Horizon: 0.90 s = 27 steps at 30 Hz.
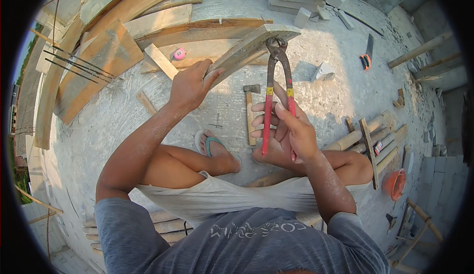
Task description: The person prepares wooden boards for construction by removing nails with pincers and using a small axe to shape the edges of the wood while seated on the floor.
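Observation:
My left hand [191,87] is closed around the near end of a wooden board [242,51], which slants up and away to the right. In my right hand [294,131] is a pair of end-cutting pincers [279,57] with red and yellow handles, and my fingers are around the handles. The dark jaws of the pincers lie at the board's far end; whether they grip a nail there is too small to tell. Below the board a hammer [251,111] with a wooden handle lies on the floor, and loose nails [217,122] are near my sandalled foot.
Planks [98,72] are piled at the left, with a pink tape measure [179,53] on one. Pale blocks [296,0] stand at the back. A handsaw [366,54] lies at the right, above bamboo poles [377,133] and an orange bucket [394,184].

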Each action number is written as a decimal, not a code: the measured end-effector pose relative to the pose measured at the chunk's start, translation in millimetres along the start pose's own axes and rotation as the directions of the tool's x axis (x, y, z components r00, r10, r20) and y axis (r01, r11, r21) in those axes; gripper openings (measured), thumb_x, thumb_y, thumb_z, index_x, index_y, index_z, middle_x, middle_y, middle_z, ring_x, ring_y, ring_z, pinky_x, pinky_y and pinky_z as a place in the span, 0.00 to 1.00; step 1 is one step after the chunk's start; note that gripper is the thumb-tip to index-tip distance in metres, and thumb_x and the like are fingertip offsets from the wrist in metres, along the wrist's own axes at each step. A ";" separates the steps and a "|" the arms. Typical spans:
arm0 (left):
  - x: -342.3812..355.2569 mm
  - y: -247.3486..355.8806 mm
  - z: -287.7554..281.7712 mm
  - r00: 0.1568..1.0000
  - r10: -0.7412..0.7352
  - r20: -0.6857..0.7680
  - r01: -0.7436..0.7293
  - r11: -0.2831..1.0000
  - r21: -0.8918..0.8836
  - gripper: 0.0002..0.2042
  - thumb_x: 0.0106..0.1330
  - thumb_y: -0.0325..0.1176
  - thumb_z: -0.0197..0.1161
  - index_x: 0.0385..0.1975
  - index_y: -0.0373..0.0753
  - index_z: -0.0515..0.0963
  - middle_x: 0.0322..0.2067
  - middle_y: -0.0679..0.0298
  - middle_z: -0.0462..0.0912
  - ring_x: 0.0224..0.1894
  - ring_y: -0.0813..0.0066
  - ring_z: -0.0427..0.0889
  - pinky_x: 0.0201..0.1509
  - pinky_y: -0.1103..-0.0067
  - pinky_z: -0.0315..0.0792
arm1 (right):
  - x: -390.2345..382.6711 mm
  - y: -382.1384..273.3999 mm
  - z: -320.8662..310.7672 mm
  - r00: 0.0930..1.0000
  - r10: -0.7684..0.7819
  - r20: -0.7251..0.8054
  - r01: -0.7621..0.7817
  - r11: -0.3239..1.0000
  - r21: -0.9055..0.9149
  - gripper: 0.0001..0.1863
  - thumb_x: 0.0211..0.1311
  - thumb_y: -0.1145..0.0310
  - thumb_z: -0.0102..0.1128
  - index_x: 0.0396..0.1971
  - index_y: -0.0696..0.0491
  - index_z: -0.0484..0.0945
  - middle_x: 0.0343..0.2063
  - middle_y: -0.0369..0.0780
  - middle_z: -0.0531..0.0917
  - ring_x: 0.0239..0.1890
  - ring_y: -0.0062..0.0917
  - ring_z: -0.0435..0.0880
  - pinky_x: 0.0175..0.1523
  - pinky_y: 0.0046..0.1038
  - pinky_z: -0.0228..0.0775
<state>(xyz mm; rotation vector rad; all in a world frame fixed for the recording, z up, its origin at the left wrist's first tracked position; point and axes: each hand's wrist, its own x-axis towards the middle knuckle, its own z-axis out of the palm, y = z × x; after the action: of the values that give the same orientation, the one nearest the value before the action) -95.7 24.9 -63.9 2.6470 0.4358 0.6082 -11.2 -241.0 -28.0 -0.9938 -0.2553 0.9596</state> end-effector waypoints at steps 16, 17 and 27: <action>-14.5 -1.5 10.5 0.999 0.039 0.032 -0.042 0.992 0.116 0.21 0.73 0.52 0.59 0.39 0.35 0.75 0.32 0.52 0.83 0.29 0.48 0.84 0.29 0.60 0.75 | 68.0 131.1 -15.3 0.929 -0.367 -0.058 0.369 0.928 0.045 0.29 0.72 0.74 0.47 0.72 0.58 0.58 0.34 0.35 0.73 0.32 0.18 0.73 0.37 0.23 0.72; -9.9 -9.6 14.1 0.996 0.084 -0.004 -0.083 0.984 0.155 0.21 0.73 0.53 0.59 0.39 0.35 0.76 0.32 0.51 0.83 0.29 0.48 0.84 0.29 0.60 0.75 | 77.9 146.8 -8.0 0.926 -0.374 -0.041 0.376 0.925 0.055 0.29 0.72 0.74 0.47 0.72 0.58 0.58 0.34 0.35 0.73 0.32 0.18 0.73 0.37 0.23 0.72; -8.0 -80.7 -5.2 0.995 0.031 0.092 -0.061 0.937 0.343 0.22 0.72 0.57 0.57 0.38 0.40 0.77 0.32 0.56 0.85 0.31 0.51 0.85 0.30 0.62 0.76 | 64.2 54.3 -31.2 0.846 0.222 0.484 -0.439 0.805 0.399 0.34 0.70 0.72 0.47 0.75 0.51 0.54 0.35 0.37 0.73 0.31 0.19 0.73 0.36 0.26 0.69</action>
<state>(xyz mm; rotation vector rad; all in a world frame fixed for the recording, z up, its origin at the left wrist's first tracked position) -121.8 94.2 -97.4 3.0122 0.4956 0.4645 13.6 -199.0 -103.3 -0.3429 -0.1678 1.4853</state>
